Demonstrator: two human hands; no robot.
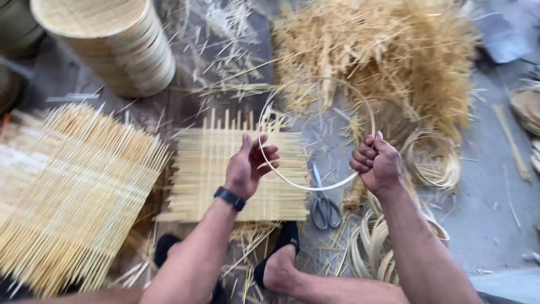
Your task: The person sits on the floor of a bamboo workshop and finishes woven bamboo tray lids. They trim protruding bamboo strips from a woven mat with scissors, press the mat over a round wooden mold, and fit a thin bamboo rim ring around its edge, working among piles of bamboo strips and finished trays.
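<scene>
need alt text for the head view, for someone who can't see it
Seen from above, a person's left hand and right hand hold a thin bamboo hoop by its opposite sides. Below it on the floor lie a woven mat, scissors, coiled strips and a heap of offcuts. A stack of mats and a stack of round trays sit to the left.

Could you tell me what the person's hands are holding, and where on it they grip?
Both hold a thin pale bamboo hoop: the left hand pinches its left side, the right hand grips its right side.
</scene>
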